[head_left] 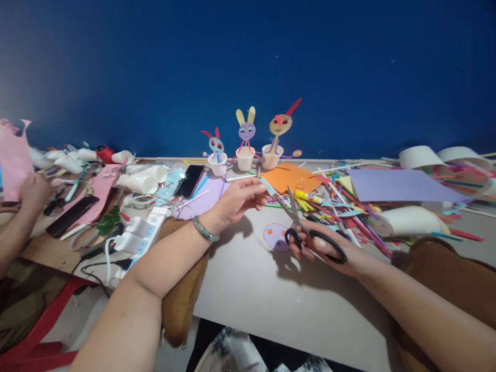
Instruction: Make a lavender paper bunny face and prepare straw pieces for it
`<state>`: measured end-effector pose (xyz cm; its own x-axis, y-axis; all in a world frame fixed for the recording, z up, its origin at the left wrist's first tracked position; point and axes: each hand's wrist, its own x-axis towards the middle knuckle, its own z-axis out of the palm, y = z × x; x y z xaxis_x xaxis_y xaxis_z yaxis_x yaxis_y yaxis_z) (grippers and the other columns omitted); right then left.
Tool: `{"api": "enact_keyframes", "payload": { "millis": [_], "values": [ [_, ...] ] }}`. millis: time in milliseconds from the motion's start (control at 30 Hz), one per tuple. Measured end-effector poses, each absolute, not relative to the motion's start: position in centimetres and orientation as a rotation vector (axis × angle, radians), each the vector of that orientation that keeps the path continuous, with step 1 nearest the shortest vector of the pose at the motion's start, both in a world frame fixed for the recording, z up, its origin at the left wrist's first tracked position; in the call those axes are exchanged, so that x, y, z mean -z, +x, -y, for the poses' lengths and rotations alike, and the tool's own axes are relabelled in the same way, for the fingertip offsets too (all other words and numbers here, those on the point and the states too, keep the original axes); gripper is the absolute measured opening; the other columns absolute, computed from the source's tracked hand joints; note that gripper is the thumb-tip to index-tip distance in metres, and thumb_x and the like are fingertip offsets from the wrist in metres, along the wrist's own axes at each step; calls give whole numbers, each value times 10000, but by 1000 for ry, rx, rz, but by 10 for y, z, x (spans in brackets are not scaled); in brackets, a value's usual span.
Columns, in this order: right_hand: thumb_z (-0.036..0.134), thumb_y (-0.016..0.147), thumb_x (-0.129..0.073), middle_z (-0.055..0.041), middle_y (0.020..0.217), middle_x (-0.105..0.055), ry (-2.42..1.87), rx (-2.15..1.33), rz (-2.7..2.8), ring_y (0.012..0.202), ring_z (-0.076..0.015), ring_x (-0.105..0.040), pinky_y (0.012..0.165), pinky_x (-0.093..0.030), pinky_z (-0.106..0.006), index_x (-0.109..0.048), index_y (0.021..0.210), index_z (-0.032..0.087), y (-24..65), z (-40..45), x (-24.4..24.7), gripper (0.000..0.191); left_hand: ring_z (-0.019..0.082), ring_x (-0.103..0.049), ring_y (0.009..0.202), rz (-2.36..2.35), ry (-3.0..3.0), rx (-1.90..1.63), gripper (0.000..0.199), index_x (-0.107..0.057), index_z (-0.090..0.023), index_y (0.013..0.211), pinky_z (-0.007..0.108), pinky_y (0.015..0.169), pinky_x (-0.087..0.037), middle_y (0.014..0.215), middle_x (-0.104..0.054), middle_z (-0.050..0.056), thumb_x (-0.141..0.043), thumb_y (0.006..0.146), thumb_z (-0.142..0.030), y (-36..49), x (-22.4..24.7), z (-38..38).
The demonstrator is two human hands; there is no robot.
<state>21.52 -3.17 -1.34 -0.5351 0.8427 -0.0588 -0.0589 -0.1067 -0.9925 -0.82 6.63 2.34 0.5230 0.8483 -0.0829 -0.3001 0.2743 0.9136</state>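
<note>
Between the thumb and fingers of my left hand is a small piece of light blue paper. My right hand has its fingers through the black handles of a pair of scissors. The blades are parted and point up and left, with their tips close to the paper piece. Below them on the table lies a round purple paper face with orange eyes, partly hidden by the scissors' handle.
Three paper-cup figures stand along the blue wall. Orange paper, a purple sheet and mixed craft sticks lie to the right. Leftward are a phone, a power strip and another person's hand with pink paper.
</note>
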Motion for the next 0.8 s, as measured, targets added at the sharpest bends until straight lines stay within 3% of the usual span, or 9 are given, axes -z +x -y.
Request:
{"api": "enact_keyframes", "payload": {
  "millis": [367, 633, 800],
  "values": [
    [761, 795, -651, -50, 780, -619, -914, -1705, 1510, 602, -135, -458, 541, -386, -274, -580, 885, 198, 216, 32, 16, 575, 84, -591, 541, -646, 1086, -788, 413, -576, -160, 743, 192, 514, -412, 589, -630, -8, -877, 647, -426, -8, -23, -63],
    [782, 723, -704, -55, 784, -604, -891, -1827, 1381, 659, -159, -539, 489, -328, -246, -596, 892, 197, 215, 32, 17, 619, 99, -616, 575, -622, 1134, -770, 421, -597, -164, 784, 215, 548, -437, 623, -636, -12, -869, 668, -464, -9, -18, -62],
    [752, 779, -676, -52, 771, -621, -792, -1858, 1390, 607, -124, -483, 498, -306, -240, -587, 898, 191, 215, 32, 20, 580, 91, -604, 566, -599, 1182, -753, 458, -602, -159, 753, 218, 548, -437, 607, -620, -23, -891, 643, -497, -9, -17, -61]
  ]
}}
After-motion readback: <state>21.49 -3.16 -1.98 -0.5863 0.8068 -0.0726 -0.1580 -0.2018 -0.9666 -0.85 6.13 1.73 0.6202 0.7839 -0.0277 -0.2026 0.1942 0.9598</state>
